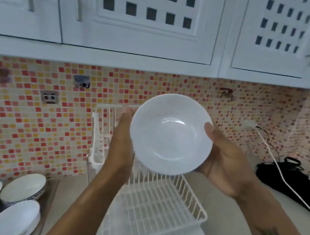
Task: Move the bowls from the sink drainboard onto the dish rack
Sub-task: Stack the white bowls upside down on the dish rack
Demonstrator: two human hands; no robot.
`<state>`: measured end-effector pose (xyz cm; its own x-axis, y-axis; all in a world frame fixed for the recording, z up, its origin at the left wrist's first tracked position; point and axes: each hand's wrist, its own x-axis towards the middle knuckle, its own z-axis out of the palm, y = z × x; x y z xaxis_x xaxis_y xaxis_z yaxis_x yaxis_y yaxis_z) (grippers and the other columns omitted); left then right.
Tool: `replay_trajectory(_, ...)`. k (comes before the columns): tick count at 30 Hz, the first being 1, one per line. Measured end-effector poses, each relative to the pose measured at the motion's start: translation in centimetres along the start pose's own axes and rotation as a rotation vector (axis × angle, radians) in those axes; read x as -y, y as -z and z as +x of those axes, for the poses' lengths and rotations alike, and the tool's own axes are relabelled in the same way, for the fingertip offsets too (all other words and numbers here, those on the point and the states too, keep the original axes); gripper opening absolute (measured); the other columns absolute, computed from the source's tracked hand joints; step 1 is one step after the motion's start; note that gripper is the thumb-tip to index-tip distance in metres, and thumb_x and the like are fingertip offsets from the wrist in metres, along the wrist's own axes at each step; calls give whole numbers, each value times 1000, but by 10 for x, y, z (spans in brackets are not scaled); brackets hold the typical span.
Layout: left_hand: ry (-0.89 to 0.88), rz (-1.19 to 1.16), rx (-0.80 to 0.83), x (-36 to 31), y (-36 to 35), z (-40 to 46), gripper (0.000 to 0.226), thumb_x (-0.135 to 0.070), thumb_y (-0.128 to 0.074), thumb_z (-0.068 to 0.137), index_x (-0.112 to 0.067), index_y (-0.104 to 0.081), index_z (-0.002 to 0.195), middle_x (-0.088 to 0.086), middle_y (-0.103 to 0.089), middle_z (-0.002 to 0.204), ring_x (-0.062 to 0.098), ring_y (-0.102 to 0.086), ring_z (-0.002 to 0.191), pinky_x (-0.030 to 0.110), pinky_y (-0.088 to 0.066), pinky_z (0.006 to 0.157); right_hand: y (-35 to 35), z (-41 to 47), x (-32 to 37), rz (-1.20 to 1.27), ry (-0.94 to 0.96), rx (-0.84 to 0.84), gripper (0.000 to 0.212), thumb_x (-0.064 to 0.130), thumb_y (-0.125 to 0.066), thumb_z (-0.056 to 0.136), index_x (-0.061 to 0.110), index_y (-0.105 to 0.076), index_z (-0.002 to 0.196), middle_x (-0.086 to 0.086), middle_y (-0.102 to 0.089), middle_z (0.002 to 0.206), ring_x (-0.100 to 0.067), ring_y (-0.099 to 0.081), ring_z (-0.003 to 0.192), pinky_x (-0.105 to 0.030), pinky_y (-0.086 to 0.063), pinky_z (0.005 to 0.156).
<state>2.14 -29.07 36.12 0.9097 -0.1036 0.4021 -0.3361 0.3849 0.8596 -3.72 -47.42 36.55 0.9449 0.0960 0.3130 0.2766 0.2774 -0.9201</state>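
I hold a white bowl (170, 134) in both hands, tilted so its inside faces me, above the white wire dish rack (161, 205). My left hand (122, 142) grips its left rim; my right hand (224, 162) cups its right side, thumb on the rim. Nothing stands in the rack. Several more white bowls (22, 187) sit on the drainboard (49, 200) at the bottom left, some stacked.
A red and yellow mosaic backsplash (33, 123) runs behind the counter, under white wall cabinets (142, 19). At the right lie a black bag (286, 176) and a white cable (279, 170) from a wall socket. Pale countertop (225, 222) surrounds the rack.
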Motion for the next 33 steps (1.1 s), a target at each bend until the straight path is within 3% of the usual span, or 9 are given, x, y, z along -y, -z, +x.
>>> replay_trajectory(4,188,289,202,20,-39,29,52,-43,-19,104,-18,-64,112,5,-69,112,26,-64,106,34,-52,82,51,14,41,-115,106,-206,49,41,-54,86,38,-48,134,-7,-46,144,-40,-52,123,-62,-54,80)
replay_trajectory(6,122,666,373,38,-42,31,44,-42,-30,103,-16,-61,121,0,-66,115,20,-62,104,31,-50,84,71,26,53,-269,168,-304,46,37,-55,89,46,-47,134,2,-40,145,-35,-49,124,-57,-57,79)
replay_trajectory(8,12,1026,523,55,-49,27,39,-49,-39,98,-26,-58,125,-7,-63,122,14,-61,107,32,-49,92,88,41,55,-484,220,-371,52,36,-59,89,50,-42,136,8,-35,145,-33,-46,125,-56,-57,80)
replay_trajectory(10,-78,1284,499,67,-53,24,38,-54,-42,95,-36,-54,127,-14,-62,127,13,-62,112,29,-47,90,105,59,48,-739,252,-430,60,39,-64,86,51,-37,138,3,-33,146,-32,-45,126,-55,-55,88)
replay_trajectory(13,-258,1522,411,76,-54,22,31,-49,-38,98,-33,-59,115,-4,-72,106,20,-67,97,27,-40,68,119,82,28,-1090,294,-424,70,40,-69,82,45,-34,142,-5,-32,141,-19,-39,118,-33,-42,100)
replay_trajectory(16,-328,1563,379,82,-51,20,32,-48,-36,98,-31,-59,110,0,-72,95,22,-67,86,27,-38,63,121,99,9,-1278,332,-255,74,36,-74,79,39,-36,143,-5,-28,136,-17,-34,119,-38,-40,109)
replay_trajectory(19,-334,1552,365,84,-51,20,32,-48,-36,98,-32,-61,109,0,-73,91,21,-67,82,29,-42,64,129,115,-12,-1522,387,-35,74,36,-76,76,39,-41,141,-8,-29,137,-27,-33,129,-50,-41,107)
replay_trajectory(22,-331,1547,346,86,-51,21,33,-49,-37,97,-33,-62,110,-1,-73,92,20,-67,82,28,-42,64,132,127,-25,-1713,410,105,75,37,-77,75,41,-41,141,-11,-29,143,-33,-33,133,-53,-40,105)
replay_trajectory(33,-316,1518,308,86,-53,19,32,-48,-39,98,-35,-64,113,-1,-75,95,20,-68,86,26,-33,60,132,136,-34,-1777,325,148,87,36,-79,72,32,-33,146,-11,-30,144,-30,-32,135,-54,-41,105)
